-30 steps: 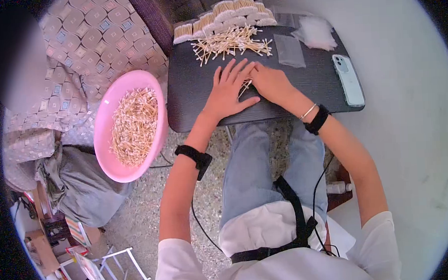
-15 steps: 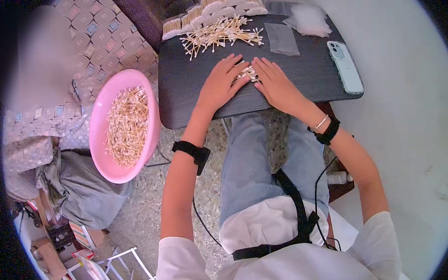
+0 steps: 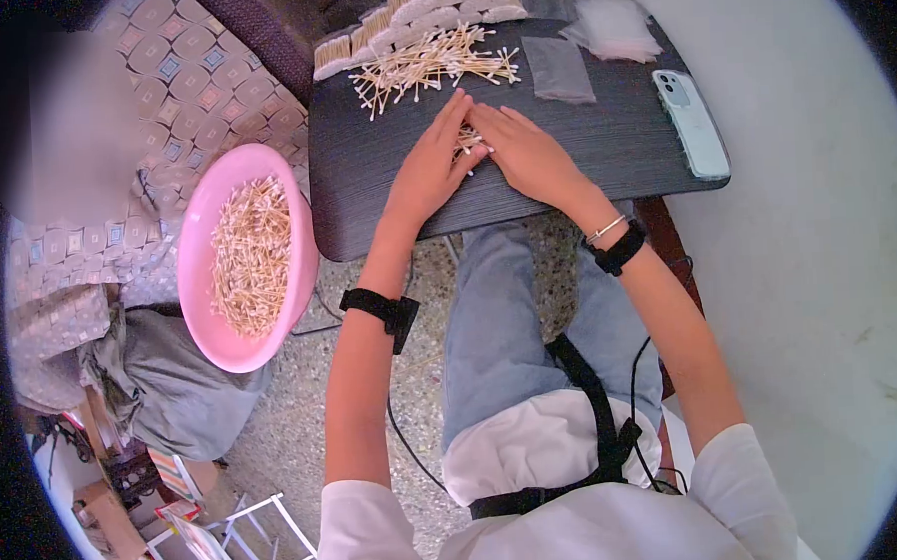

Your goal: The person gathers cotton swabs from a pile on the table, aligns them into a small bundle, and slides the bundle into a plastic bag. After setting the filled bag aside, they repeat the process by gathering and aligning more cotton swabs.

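Observation:
On the dark table (image 3: 365,204), my left hand (image 3: 432,166) and my right hand (image 3: 531,154) cup a small bunch of cotton swabs (image 3: 468,141) from both sides. The fingertips of both hands meet above the bunch, and part of it is hidden under them. Just beyond my hands lies a loose pile of cotton swabs (image 3: 429,66). Behind that pile, bundled swabs in clear bags (image 3: 437,8) are stacked along the far edge.
Flat clear bags (image 3: 559,70) and a stack of more bags (image 3: 613,28) lie right of the pile. A phone (image 3: 692,124) rests at the table's right edge. Left of the table is a pink basin (image 3: 198,281) full of swabs.
Both hands have come closer together around the small bunch. My right hand has moved left, and its fingers now meet those of my left hand.

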Demonstrator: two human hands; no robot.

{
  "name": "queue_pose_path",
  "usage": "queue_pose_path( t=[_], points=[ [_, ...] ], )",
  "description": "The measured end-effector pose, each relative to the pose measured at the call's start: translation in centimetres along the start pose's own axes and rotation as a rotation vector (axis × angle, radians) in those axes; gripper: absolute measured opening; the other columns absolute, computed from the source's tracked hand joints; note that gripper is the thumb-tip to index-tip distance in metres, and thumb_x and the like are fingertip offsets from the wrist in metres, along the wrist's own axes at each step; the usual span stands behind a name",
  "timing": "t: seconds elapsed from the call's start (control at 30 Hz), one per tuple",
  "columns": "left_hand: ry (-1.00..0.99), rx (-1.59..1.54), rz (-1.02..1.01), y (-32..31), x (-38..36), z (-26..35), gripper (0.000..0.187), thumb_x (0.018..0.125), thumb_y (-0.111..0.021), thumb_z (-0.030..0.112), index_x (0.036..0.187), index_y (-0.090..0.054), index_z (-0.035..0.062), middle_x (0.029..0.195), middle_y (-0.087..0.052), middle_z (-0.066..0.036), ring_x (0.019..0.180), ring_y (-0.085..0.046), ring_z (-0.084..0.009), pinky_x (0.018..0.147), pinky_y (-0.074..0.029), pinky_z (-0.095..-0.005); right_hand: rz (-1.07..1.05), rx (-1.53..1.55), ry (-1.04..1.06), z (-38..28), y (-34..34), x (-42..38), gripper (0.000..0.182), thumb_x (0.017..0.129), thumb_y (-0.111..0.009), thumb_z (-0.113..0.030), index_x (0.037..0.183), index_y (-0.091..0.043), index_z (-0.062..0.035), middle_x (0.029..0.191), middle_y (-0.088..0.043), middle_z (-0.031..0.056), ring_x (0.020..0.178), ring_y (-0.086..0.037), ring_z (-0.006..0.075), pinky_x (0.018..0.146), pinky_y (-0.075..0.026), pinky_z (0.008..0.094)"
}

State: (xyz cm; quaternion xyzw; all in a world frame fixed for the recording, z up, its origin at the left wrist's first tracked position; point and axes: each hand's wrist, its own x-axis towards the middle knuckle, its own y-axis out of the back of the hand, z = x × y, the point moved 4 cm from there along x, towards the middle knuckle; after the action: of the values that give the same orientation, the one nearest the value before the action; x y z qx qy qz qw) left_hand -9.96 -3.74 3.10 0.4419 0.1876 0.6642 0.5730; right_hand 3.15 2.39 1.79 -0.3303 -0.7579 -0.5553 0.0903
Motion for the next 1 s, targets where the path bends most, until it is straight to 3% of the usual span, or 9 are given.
queue_pose_path(
  t=[0.13,0.23,0.33,0.53,0.77,1.0],
  points=[
    [-0.096,0.085,-0.036,0.0,-0.1,0.1,0.067,0.094,-0.056,0.029,0.148,-0.029,0.0014,0.154,-0.032,-0.019,0.139,-0.036,-0.0343,0.114,-0.029,-0.0383,0.011,-0.051,0.039,0.0,0.3,-0.1,0.052,0.085,-0.054,-0.003,0.136,-0.044,0.0033,0.137,-0.051,0.0188,0.13,-0.047,0.0327,0.111,-0.035,0.0431],
    [-0.034,-0.01,-0.043,-0.2,-0.4,-1.1,0.063,0.094,-0.049,0.024,0.148,-0.029,-0.0009,0.153,-0.033,-0.019,0.139,-0.036,-0.0348,0.115,-0.027,-0.0381,0.024,0.001,-0.033,-0.3,0.6,0.0,0.051,0.084,-0.052,-0.001,0.135,-0.045,0.0033,0.135,-0.053,0.0198,0.128,-0.048,0.0322,0.111,-0.036,0.0427],
    [0.001,-0.14,-0.037,0.0,-0.7,-1.7,0.058,0.093,-0.043,0.016,0.147,-0.031,-0.0002,0.15,-0.037,-0.02,0.137,-0.038,-0.0349,0.115,-0.028,-0.038,0.03,0.022,-0.062,-0.3,0.7,0.1,0.05,0.085,-0.05,0.0,0.134,-0.046,0.0032,0.133,-0.054,0.0206,0.127,-0.049,0.0319,0.111,-0.036,0.0426],
    [0.074,-0.058,-0.031,-0.3,-0.4,-1.4,0.05,0.096,-0.042,0.011,0.145,-0.036,0.0029,0.143,-0.045,-0.02,0.13,-0.046,-0.0352,0.11,-0.035,-0.0388,0.031,0.004,-0.047,-0.1,0.5,0.0,0.049,0.086,-0.049,-0.001,0.134,-0.046,0.0028,0.133,-0.054,0.0207,0.127,-0.05,0.0315,0.111,-0.036,0.0421],
    [0.025,-0.049,0.073,0.0,-0.1,-1.2,0.042,0.095,-0.054,0.012,0.135,-0.048,0.0026,0.131,-0.055,-0.019,0.12,-0.052,-0.0354,0.102,-0.042,-0.0395,0.056,0.007,-0.029,-0.3,0.8,-0.2,0.049,0.085,-0.054,-0.007,0.133,-0.047,0.0014,0.131,-0.056,0.0197,0.125,-0.051,0.0322,0.11,-0.036,0.043],
    [-0.079,0.04,0.169,0.2,-0.1,-1.0,0.038,0.088,-0.062,0.009,0.125,-0.055,0.0015,0.117,-0.058,-0.015,0.111,-0.052,-0.0347,0.096,-0.043,-0.0418,0.099,0.103,-0.013,-0.6,1.5,0.0,0.043,0.09,-0.06,-0.024,0.126,-0.051,-0.0025,0.122,-0.06,0.0195,0.115,-0.055,0.0352,0.103,-0.041,0.0438]
  ],
)
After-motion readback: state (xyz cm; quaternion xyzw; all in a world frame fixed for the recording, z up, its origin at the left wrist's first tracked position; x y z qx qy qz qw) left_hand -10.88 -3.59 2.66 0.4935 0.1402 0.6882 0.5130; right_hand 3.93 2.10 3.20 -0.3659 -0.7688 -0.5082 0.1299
